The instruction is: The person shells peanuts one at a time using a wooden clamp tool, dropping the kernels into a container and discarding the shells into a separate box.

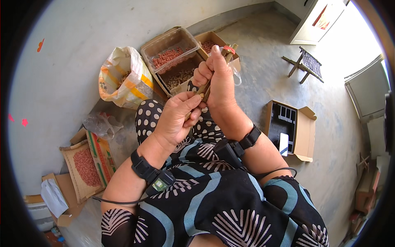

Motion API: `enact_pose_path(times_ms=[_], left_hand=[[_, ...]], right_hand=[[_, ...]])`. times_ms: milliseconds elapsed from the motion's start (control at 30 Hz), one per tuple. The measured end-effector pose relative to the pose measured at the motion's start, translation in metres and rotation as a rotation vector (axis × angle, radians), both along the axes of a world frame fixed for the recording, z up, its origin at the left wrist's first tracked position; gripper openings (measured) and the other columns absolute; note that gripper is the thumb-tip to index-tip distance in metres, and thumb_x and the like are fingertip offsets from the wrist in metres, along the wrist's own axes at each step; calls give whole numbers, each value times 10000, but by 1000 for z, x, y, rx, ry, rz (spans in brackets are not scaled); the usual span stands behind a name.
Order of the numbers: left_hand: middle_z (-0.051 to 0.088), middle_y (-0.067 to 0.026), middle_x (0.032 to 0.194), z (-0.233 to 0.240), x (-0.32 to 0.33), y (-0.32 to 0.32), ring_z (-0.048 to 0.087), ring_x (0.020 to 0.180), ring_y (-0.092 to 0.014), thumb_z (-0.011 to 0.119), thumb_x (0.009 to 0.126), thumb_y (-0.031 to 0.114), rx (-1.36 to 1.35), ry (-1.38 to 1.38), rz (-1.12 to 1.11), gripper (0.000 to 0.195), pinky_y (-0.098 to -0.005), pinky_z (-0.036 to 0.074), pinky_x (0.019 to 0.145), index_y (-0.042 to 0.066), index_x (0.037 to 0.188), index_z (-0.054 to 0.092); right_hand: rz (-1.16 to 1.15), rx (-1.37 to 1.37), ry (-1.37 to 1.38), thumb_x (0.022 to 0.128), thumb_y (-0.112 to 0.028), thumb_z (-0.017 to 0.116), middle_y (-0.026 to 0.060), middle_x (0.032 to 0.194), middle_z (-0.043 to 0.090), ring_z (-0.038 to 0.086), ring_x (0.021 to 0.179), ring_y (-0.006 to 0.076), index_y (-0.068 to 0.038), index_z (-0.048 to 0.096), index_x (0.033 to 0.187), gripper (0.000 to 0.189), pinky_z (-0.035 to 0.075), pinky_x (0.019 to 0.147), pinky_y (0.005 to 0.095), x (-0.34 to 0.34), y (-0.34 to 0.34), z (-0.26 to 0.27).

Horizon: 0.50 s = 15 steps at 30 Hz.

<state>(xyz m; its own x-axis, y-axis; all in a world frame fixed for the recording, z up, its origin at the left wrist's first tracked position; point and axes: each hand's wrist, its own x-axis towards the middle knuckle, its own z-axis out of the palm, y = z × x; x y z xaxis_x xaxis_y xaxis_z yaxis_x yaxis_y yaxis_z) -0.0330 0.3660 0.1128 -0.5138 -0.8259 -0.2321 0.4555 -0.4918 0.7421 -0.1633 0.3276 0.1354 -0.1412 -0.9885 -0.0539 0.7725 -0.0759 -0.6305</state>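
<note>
My right hand (220, 77) grips a pair of wooden sticks (229, 57), bound near their top with a red band. The sticks slant down toward my left hand (177, 117), whose thumb and fingers pinch a small tan peanut in its shell (202, 96) at the sticks' lower part. More tan material shows under the left fingers, too covered to make out. Just beyond the hands, a clear plastic tub (172, 46) with reddish shelled peanuts (168, 57) rests on a cardboard box holding broken shells (180, 78).
A woven plastic sack (135, 74) stands left of the tub. Another box of red peanuts (208, 46) sits behind. Lower left, a tray of peanuts (86, 166) adjoins a clear bag (101, 123). On the right are an open carton (304, 136), a phone (283, 143) and a folding stool (310, 64).
</note>
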Motion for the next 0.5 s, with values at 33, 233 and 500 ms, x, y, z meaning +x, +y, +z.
enact_pose_path(times_ms=[33,233,500], left_hand=[[609,-45,823,0,0,0,462,579,-28,614,922,141,0,10,3,129,-134,289,409,26,962,575],[614,-51,813,1,0,0,494,599,-44,608,917,126,30,60,18,109,-145,324,434,27,950,578],[600,-47,806,4,-3,1,488,590,-47,600,897,131,15,32,37,114,-145,325,435,26,934,575]], right_hand=[[0,0,0,953,-401,522,-21,543,293,303,471,119,-164,275,620,478,297,437,284,0,0,0],[4,24,-34,955,-406,519,-22,547,296,310,477,118,-166,281,625,472,302,439,283,1,0,0],[-39,9,-30,951,-395,532,-7,564,337,348,488,130,-155,313,642,449,331,450,286,0,-2,-1]])
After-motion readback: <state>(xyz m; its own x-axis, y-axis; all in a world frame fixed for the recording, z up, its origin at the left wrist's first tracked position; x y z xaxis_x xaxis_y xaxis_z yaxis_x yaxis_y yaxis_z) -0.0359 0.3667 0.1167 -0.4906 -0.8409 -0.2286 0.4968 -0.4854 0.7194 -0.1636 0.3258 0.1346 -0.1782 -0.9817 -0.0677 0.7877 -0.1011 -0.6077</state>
